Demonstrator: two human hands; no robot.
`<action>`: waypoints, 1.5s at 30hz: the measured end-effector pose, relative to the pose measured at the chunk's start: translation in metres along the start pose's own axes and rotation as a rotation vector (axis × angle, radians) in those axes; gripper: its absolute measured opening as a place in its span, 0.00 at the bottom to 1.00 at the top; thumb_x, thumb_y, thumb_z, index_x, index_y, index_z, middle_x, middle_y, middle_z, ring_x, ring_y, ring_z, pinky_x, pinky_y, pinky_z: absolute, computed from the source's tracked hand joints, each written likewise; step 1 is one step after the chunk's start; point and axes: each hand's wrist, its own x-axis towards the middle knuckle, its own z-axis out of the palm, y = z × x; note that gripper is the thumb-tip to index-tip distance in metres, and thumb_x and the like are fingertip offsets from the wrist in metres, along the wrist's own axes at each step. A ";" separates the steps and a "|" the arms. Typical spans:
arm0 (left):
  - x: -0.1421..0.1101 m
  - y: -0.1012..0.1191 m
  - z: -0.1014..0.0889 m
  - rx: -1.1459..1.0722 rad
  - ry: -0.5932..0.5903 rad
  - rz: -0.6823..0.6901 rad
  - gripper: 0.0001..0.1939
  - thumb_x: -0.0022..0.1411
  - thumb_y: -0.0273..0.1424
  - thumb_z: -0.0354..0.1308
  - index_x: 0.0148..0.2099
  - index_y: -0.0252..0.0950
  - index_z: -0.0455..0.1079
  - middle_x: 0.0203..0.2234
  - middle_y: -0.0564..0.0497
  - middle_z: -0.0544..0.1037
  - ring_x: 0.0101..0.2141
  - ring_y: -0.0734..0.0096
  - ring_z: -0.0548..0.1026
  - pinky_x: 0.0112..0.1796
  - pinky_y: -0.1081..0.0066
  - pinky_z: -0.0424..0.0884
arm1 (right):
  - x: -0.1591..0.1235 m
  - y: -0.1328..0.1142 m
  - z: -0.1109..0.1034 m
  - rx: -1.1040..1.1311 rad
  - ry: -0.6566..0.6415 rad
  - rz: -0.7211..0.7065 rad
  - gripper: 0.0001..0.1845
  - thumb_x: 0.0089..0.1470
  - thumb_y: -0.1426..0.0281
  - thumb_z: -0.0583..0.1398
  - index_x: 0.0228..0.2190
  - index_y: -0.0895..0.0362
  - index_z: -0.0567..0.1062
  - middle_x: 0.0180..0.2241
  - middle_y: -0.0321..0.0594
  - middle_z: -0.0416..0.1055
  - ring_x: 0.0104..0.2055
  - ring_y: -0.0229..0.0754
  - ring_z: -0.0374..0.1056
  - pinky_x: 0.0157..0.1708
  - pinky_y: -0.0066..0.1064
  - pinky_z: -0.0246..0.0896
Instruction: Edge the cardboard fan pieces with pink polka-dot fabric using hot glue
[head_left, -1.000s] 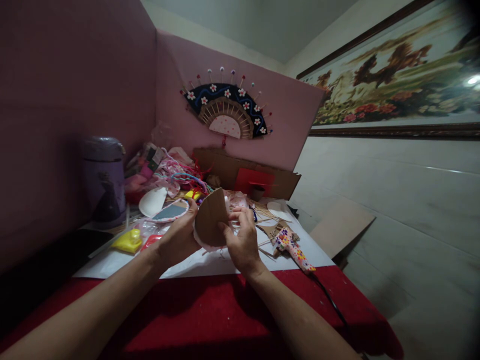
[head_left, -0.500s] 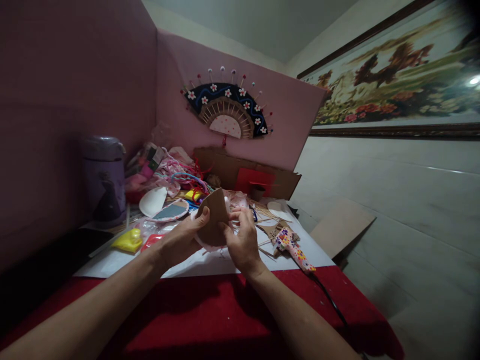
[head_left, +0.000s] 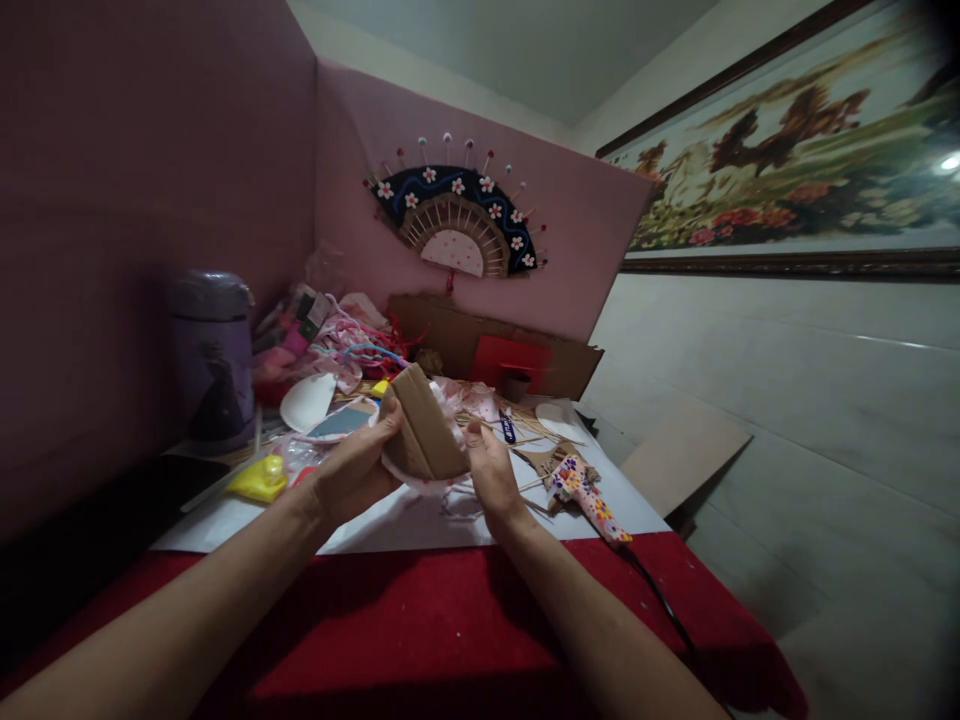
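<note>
Between my two hands is a piece of brown cardboard, tilted, with a crease across it and pale pink-white material showing along its lower and right edges. My left hand grips its left side, thumb on the brown face and fingers behind. At the right corner, my right hand pinches the edge between thumb and fingers; those fingers are partly hidden. Below the piece lies a white sheet on the table. Behind my left hand rests a grey-blue piece with a pink rim.
A flower-patterned glue gun with a black cable lies at the right. Thin sticks are scattered behind my right hand. At the left stand a purple flask and a yellow packet. A decorated fan hangs on the pink board.
The cardboard has turned and tipped, so its creased face shows more. My right hand has shifted from the brown face to the right corner. My left hand keeps its hold.
</note>
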 end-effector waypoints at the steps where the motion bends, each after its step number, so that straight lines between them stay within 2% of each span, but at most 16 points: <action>1: 0.000 0.001 0.000 -0.003 -0.002 0.000 0.18 0.64 0.29 0.48 0.56 0.35 0.62 0.39 0.44 0.78 0.37 0.63 0.77 0.41 0.61 0.72 | 0.000 0.000 0.000 0.039 -0.047 0.052 0.27 0.53 0.46 0.49 0.28 0.57 0.70 0.22 0.36 0.66 0.23 0.39 0.63 0.20 0.29 0.60; 4: 0.002 0.002 -0.004 -0.016 -0.013 -0.006 0.19 0.64 0.29 0.47 0.57 0.35 0.61 0.38 0.44 0.79 0.35 0.64 0.77 0.41 0.61 0.73 | 0.000 -0.001 0.001 0.095 -0.097 0.144 0.27 0.48 0.44 0.53 0.24 0.57 0.68 0.19 0.32 0.61 0.18 0.35 0.58 0.15 0.27 0.57; 10: 0.005 0.001 -0.010 -0.043 -0.064 -0.021 0.19 0.64 0.31 0.48 0.57 0.36 0.62 0.37 0.44 0.79 0.36 0.64 0.77 0.41 0.61 0.72 | -0.001 -0.008 -0.001 0.150 -0.050 0.095 0.23 0.45 0.50 0.58 0.19 0.57 0.65 0.17 0.29 0.56 0.17 0.31 0.53 0.14 0.23 0.54; 20: 0.003 0.004 -0.003 -0.031 0.005 0.009 0.16 0.65 0.31 0.47 0.54 0.37 0.64 0.34 0.47 0.78 0.33 0.66 0.76 0.42 0.58 0.72 | -0.001 -0.006 -0.003 0.091 0.002 0.012 0.21 0.48 0.53 0.58 0.18 0.56 0.64 0.15 0.28 0.55 0.15 0.31 0.51 0.12 0.24 0.50; 26: 0.002 0.003 -0.001 -0.014 0.019 0.040 0.14 0.64 0.30 0.47 0.51 0.35 0.66 0.33 0.47 0.78 0.32 0.68 0.76 0.41 0.61 0.73 | -0.001 -0.005 -0.003 0.066 0.006 0.023 0.20 0.50 0.54 0.57 0.18 0.56 0.63 0.14 0.28 0.55 0.14 0.31 0.52 0.11 0.24 0.48; 33: 0.004 0.003 -0.003 -0.017 0.025 0.048 0.15 0.64 0.30 0.47 0.52 0.35 0.66 0.34 0.47 0.78 0.33 0.68 0.76 0.41 0.62 0.73 | -0.002 -0.006 -0.003 0.061 0.010 -0.027 0.21 0.50 0.55 0.57 0.17 0.56 0.63 0.14 0.28 0.54 0.15 0.31 0.50 0.13 0.24 0.46; 45: 0.004 0.002 -0.003 0.028 0.023 0.075 0.11 0.64 0.30 0.48 0.45 0.33 0.68 0.32 0.46 0.78 0.32 0.67 0.76 0.36 0.64 0.75 | -0.002 -0.007 -0.005 -0.027 0.007 -0.065 0.22 0.52 0.54 0.56 0.18 0.57 0.64 0.14 0.28 0.55 0.16 0.31 0.50 0.16 0.25 0.46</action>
